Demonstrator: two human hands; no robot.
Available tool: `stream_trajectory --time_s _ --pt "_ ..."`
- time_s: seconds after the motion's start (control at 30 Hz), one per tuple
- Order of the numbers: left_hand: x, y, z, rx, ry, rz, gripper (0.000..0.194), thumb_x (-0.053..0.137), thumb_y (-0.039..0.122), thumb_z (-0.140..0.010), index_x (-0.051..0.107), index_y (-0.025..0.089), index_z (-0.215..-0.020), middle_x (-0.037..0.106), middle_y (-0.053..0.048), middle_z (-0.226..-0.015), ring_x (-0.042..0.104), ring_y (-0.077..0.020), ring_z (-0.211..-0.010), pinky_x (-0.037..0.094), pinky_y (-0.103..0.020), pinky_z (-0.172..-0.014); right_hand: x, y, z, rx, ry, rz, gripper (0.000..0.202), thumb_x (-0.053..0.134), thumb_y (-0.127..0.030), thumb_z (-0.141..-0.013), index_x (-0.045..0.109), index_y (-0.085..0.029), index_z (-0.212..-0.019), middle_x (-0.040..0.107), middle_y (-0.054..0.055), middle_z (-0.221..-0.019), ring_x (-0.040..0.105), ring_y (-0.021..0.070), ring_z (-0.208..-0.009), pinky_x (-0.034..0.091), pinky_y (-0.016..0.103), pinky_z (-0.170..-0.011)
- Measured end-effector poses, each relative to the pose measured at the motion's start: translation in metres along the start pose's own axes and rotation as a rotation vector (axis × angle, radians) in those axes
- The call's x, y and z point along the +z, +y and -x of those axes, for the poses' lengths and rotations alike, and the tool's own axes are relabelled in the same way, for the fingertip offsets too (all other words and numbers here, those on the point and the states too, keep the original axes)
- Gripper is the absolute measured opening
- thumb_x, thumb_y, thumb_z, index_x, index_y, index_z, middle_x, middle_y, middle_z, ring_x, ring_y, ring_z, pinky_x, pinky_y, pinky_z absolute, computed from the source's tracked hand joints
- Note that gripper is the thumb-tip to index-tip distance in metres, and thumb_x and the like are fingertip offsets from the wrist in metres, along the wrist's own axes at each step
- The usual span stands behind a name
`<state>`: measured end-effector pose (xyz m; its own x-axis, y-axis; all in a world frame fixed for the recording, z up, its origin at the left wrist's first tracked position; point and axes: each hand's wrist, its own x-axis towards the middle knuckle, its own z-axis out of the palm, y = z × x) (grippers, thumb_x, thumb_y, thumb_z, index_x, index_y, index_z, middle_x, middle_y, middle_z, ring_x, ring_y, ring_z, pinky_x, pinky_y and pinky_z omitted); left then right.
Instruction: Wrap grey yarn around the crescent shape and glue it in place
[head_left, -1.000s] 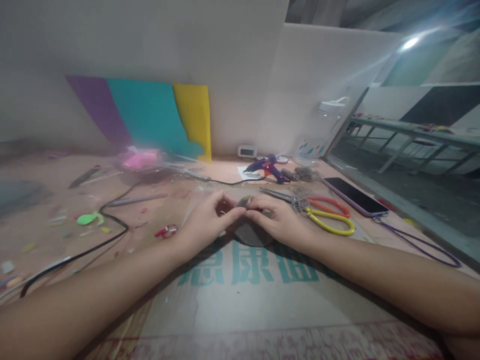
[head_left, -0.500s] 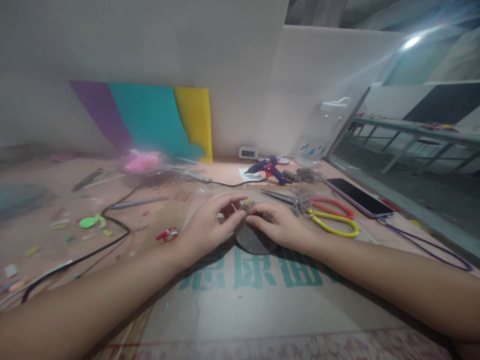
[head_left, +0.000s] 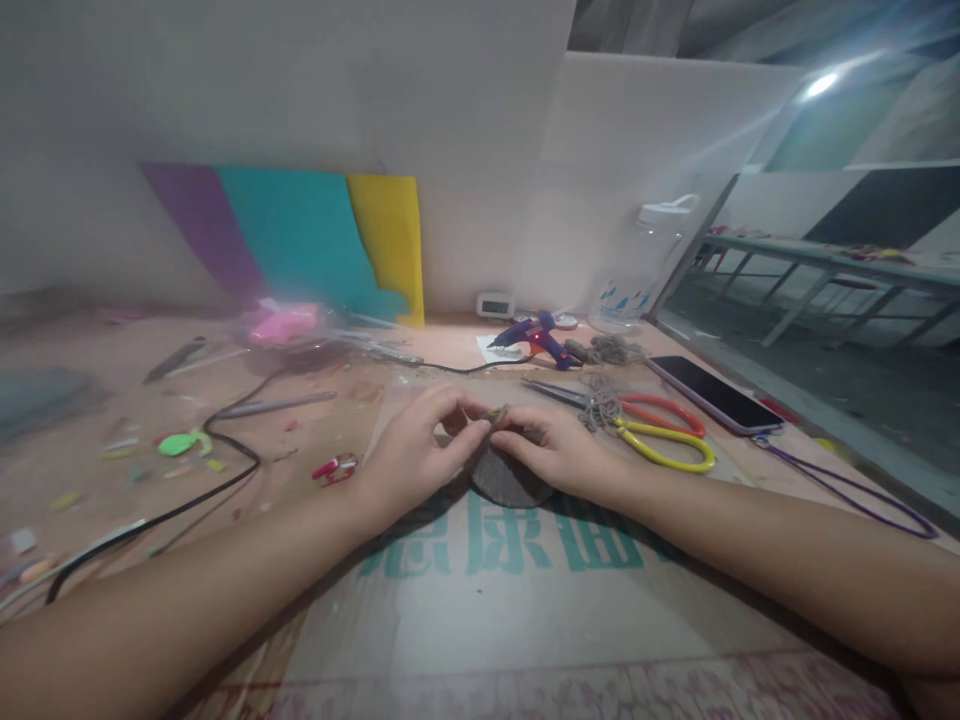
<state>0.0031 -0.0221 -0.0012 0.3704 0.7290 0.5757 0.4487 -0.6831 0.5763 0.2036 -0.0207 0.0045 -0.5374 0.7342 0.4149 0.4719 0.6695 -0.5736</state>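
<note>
A dark grey, ribbed, rounded piece rests on the clear mat in front of me, its upper part covered by my fingers. My left hand pinches at its top edge from the left, thumb and forefinger closed. From the right, my right hand grips the same edge, thumb tip close to the left thumb. A small yellowish bit shows between the fingertips. Beyond the right hand lie scissors with one red and one yellow handle, grey yarn tangled over them.
A blue glue gun with a lit red light stands at the back, its black cord running left. A phone with a strap lies right. Bottle, small clock, pen and coloured scraps surround the mat.
My left fingers have curled in, the forefinger lowering toward the top of the grey piece. My right hand stays almost in place.
</note>
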Motion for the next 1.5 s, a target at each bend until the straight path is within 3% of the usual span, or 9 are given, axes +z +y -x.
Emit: stream_trajectory --time_s 0.13,0.3,0.43,0.63,0.93,1.13,1.5 --pt "0.0022 -0.0028 0.0009 -0.089 -0.002 0.079 0.026 0.059 0.028 -0.090 0.060 0.020 -0.114 0.066 -0.001 -0.091 0.061 -0.0144 -0.079 0.049 -0.027 -0.073 0.0002 0.0002 0.0002 0.003 -0.003 0.024 0.016 0.054 -0.021 -0.092 0.068 -0.018 -0.083 0.071 0.002 -0.079 0.064 0.0160 -0.074 0.047 0.025 -0.068" --pt "-0.0005 -0.0006 -0.0004 -0.023 -0.027 0.008 0.013 0.058 0.030 -0.090 0.067 0.021 -0.094 0.068 -0.001 -0.086 0.062 -0.0158 -0.080 0.049 -0.027 -0.074 -0.0001 -0.0009 0.0013 -0.024 0.011 0.052 0.016 0.055 -0.021 -0.092 0.068 -0.019 -0.083 0.071 0.003 -0.080 0.063 0.0159 -0.074 0.047 0.026 -0.069" --pt "-0.0002 -0.0002 -0.0008 -0.034 -0.035 0.049 0.013 0.058 0.029 -0.090 0.066 0.020 -0.090 0.069 -0.001 -0.085 0.063 -0.0161 -0.080 0.050 -0.027 -0.073 0.0005 -0.0011 0.0024 -0.063 0.060 0.146 0.019 0.053 -0.025 -0.093 0.068 -0.018 -0.082 0.070 0.004 -0.077 0.062 0.0169 -0.072 0.045 0.027 -0.067" --pt "0.0032 -0.0052 0.0016 -0.136 -0.081 0.195 0.026 0.059 0.036 -0.090 0.059 0.020 -0.111 0.067 -0.001 -0.085 0.063 -0.0147 -0.076 0.050 -0.024 -0.065 0.0004 -0.0009 0.0024 -0.041 0.094 0.090 0.020 0.055 -0.027 -0.093 0.070 -0.020 -0.083 0.072 0.003 -0.079 0.063 0.0166 -0.073 0.047 0.027 -0.069" --pt "0.0024 -0.0035 0.0010 -0.062 -0.080 0.093 0.015 0.059 0.033 -0.091 0.064 0.019 -0.092 0.067 -0.001 -0.083 0.062 -0.0146 -0.077 0.050 -0.026 -0.071 -0.0028 -0.0037 0.0019 0.044 0.028 -0.004 0.020 0.056 -0.025 -0.091 0.067 -0.018 -0.076 0.069 0.000 -0.071 0.061 0.0136 -0.067 0.045 0.023 -0.062" --pt "0.0035 -0.0045 0.0044 0.006 0.039 0.083 0.025 0.062 0.025 -0.089 0.056 0.022 -0.112 0.065 -0.004 -0.100 0.061 -0.0146 -0.081 0.051 -0.027 -0.072 -0.0011 -0.0027 -0.0001 0.070 0.033 0.025 0.017 0.057 -0.025 -0.091 0.069 -0.018 -0.080 0.069 0.000 -0.072 0.059 0.0136 -0.066 0.044 0.023 -0.061" --pt "-0.0015 -0.0001 0.0045 0.239 0.087 -0.124 0.013 0.061 0.019 -0.090 0.058 0.021 -0.102 0.069 -0.001 -0.096 0.064 -0.0157 -0.090 0.049 -0.029 -0.083 0.0008 -0.0004 0.0022 0.002 0.024 0.014 0.017 0.056 -0.023 -0.091 0.069 -0.018 -0.082 0.071 0.000 -0.075 0.061 0.0140 -0.068 0.045 0.024 -0.064"
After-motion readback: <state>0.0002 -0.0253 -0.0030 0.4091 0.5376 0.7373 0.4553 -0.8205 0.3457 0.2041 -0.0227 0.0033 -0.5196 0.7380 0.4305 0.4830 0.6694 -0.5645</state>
